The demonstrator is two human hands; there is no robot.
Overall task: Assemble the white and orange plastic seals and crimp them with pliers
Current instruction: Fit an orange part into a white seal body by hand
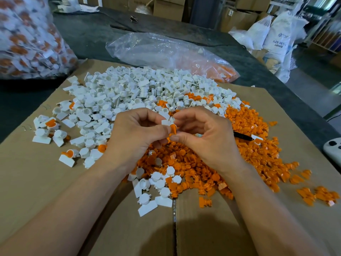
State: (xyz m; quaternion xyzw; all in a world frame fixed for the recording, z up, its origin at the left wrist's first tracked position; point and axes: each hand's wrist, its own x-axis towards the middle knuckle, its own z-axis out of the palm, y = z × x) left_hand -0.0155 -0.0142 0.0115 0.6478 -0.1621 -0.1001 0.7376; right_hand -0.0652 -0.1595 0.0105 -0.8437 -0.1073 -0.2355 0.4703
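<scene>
Both of our hands meet just above the middle of the work, fingers curled in tight, with little gap showing. Our left hand (pixel 140 133) pinches a small white plastic seal body with a flat tag (pixel 166 121) between thumb and forefinger. Our right hand (pixel 204 133) pinches a small orange plastic insert (pixel 173 129) at its fingertips, and the two parts touch. Fingers hide the joint, so we cannot tell whether the insert is fully seated.

We judge this to be the assembly step: pressing orange into white, not yet the crimp. The next move calls for the insert to line up squarely with the cup of the body and go in under a firm, straight push, while our left hand keeps the white part from twisting. After that we would need pliers. A slim black-handled tool (pixel 242 136) lies on the orange heap just beyond our right hand, but we cannot say whether it is the pliers.

Supplies are close. The heap of white plastic bodies (pixel 129 89) lies beyond our hands and to the left, and the heap of orange plastic inserts (pixel 249 154) spreads below and to the right, both on a flat brown cardboard sheet (pixel 36 182). A few joined white-and-orange seals (pixel 50 123) sit apart at the left.
</scene>
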